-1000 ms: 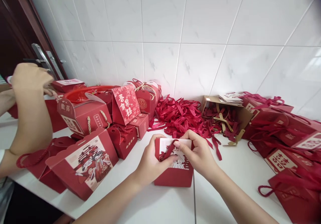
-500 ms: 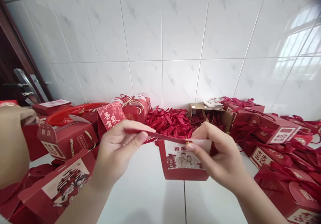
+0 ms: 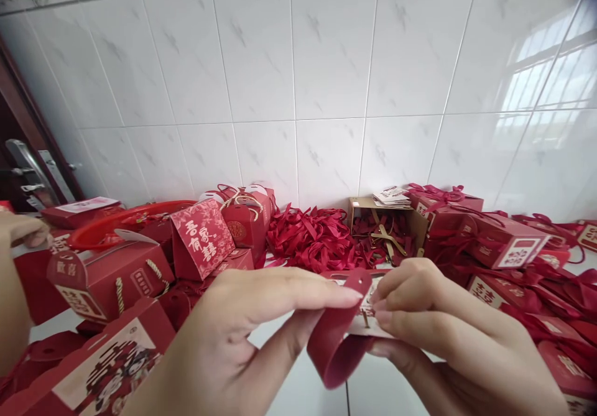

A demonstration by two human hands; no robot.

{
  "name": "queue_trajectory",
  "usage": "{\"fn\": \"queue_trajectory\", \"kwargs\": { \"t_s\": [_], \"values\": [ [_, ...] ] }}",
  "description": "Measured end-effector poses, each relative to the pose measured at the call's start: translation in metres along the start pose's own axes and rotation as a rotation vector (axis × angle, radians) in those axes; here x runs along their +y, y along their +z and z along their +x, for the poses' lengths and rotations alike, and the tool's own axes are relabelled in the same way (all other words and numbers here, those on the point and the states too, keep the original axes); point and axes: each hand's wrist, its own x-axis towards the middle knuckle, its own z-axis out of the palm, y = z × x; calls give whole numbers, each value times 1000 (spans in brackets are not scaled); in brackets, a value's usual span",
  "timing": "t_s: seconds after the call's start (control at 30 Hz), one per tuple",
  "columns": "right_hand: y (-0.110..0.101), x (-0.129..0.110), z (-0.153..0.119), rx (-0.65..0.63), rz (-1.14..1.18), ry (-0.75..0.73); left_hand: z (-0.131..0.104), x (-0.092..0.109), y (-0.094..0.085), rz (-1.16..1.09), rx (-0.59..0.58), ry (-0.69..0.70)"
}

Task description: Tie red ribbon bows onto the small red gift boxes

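Note:
A red strap (image 3: 333, 341), curled into a loop with a small hole near its upper end, is pinched between the thumb and fingers of my left hand (image 3: 265, 323). My right hand (image 3: 443, 323) is closed on the edge of a red gift box with a pale printed panel (image 3: 358, 327), just right of the strap. A small gold-coloured pin (image 3: 366, 320) shows at that panel. The strap's lower end runs under my right fingers, and most of the held box is hidden behind both hands.
Against the tiled wall lie a heap of red ribbons (image 3: 312, 235) and a cardboard box (image 3: 420, 223) of straps. Red gift boxes (image 3: 112, 273) crowd the left, beside a red tray (image 3: 88, 232). Ribbon-tied boxes (image 3: 517, 245) stack up right. Another person's arm (image 3: 13, 285) reaches in at far left.
Both hands have come closer together and nearer the camera. The strap, stretched out flat before, is now bent into a loop. The box's printed front is now mostly out of sight.

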Motion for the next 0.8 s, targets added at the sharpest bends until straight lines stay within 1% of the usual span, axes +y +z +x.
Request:
{"fn": "queue_trajectory", "kwargs": {
  "t_s": [0.03, 0.17, 0.2, 0.33, 0.43, 0.53, 0.67, 0.8],
  "values": [
    [-1, -1, 0, 2, -1, 16, 0, -1, 2, -3, 9, 8],
    [-3, 1, -1, -20, -7, 30, 1, -7, 15, -41, 134, -7],
    [-4, 2, -1, -23, -11, 19, 2, -8, 18, -62, 141, -10],
    [-6, 7, 0, -8, -20, -11, 5, -10, 25, -201, 94, 10],
    [-6, 7, 0, -5, -24, -1, 7, -9, 27, -265, 92, -51],
    [-6, 6, 1, 4, -33, 5, 7, -10, 29, -255, 131, -93],
    [-5, 6, 0, 4, -42, 6, 6, -13, 31, -195, 198, -55],
    [-5, 8, -1, -23, -33, -3, 7, -13, 32, -212, 181, -77]
  ]
}}
